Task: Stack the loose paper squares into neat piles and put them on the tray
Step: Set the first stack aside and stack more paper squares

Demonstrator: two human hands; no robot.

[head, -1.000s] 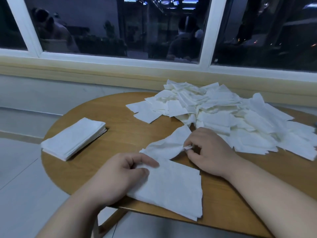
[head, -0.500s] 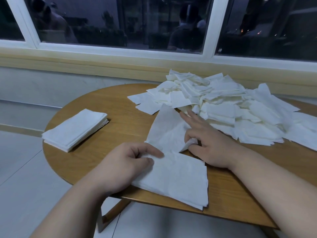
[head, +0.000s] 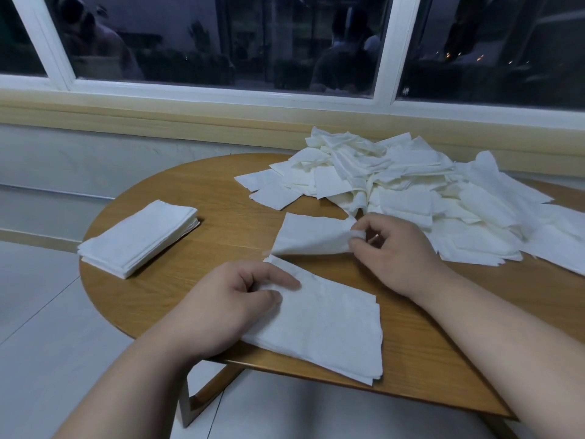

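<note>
One stack sits done at the desk's left, your left hand pinches the pile near you, the fingers of your right hand grip one sheet just beyond it, and the big heap behind awaits sorting, with no tray in view.

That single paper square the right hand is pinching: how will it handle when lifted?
Likely floppy: the paper square curls where the right hand pinches its corner. Probably very light, being one thin sheet, so it may slide off the stack unless pressed flat.
</note>
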